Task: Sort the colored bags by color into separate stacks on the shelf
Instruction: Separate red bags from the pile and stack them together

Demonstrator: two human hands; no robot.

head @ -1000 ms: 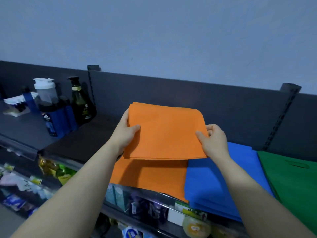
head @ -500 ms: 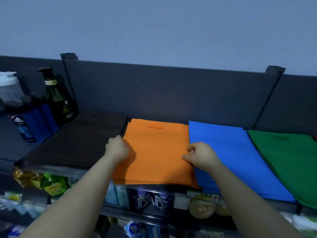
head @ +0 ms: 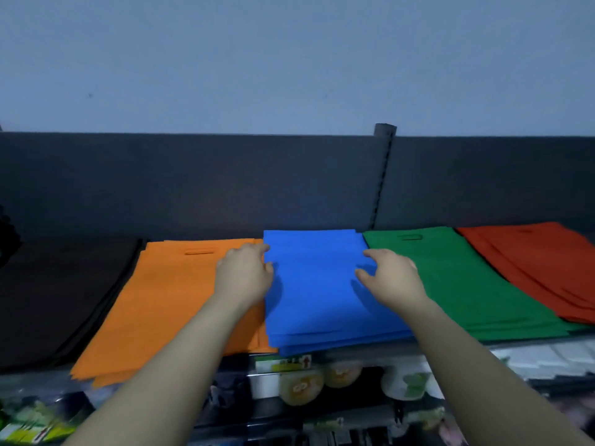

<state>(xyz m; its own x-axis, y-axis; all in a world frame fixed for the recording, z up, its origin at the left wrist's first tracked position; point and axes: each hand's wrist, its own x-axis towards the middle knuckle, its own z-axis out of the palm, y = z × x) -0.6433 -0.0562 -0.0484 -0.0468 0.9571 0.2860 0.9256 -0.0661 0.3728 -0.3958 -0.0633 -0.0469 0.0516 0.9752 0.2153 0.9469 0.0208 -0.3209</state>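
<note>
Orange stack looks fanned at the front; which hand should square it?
Left, likely: left hand is over the orange stack; right hand sits across the blue stack, by the green stack.

Shop: dark slotted-upright retail shelf [head: 383, 175], price label [head: 283, 363] on shelf edge, packaged goods [head: 302, 386] on lower tier.

So the dark shelf [head: 531, 341] had five flat piles of bags lined up side by side along it: a black stack [head: 61, 297] far left, then an orange stack [head: 167, 304], blue stack [head: 317, 284], green stack [head: 467, 284] and red stack [head: 541, 268]. Neighbours touched or slightly overlapped, and the orange and blue ones hung a bit over the front edge.
</note>
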